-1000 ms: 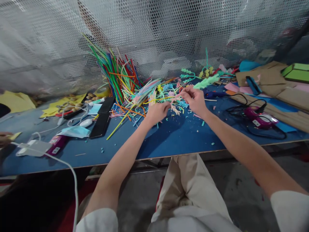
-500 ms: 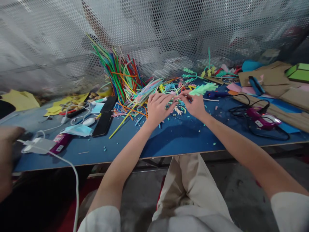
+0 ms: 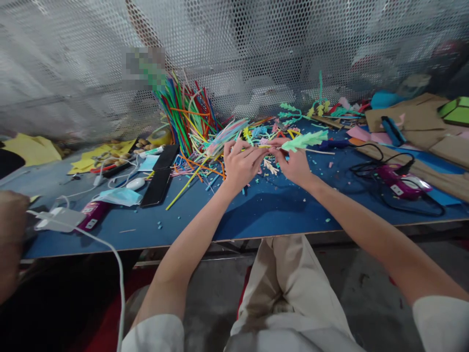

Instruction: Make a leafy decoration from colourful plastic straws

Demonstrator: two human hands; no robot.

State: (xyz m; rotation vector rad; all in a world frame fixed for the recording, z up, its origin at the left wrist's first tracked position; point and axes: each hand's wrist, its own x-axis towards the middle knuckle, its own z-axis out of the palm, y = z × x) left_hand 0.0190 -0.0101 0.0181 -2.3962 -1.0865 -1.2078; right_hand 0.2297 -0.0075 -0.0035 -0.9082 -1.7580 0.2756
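Note:
My left hand (image 3: 242, 164) and my right hand (image 3: 294, 164) meet over the middle of the blue table, fingertips nearly touching. From between the right fingers sticks a pale green leafy sprig (image 3: 306, 141), apparently made of trimmed pipe cleaner, pointing right. The fingers of both hands are pinched around its thin stem, which is mostly hidden by them; a short yellowish piece shows at the left fingertips. Just below the hands lies a small cream branched piece (image 3: 270, 167). Behind them is a bundle of pastel pipe cleaners (image 3: 229, 137).
Tall coloured pipe cleaners (image 3: 183, 117) lean against the perforated metal screen (image 3: 234, 58). Left are a black phone (image 3: 156, 188), a blue face mask (image 3: 119, 196) and a white charger (image 3: 60, 220). Another person's hand (image 3: 12, 215) is at far left. Right lie a purple power strip (image 3: 401, 183) and cardboard (image 3: 406, 117).
My left fingers have curled in more around the stem. The green sprig has shifted slightly left and dipped. The other person's hand at far left has moved a little left.

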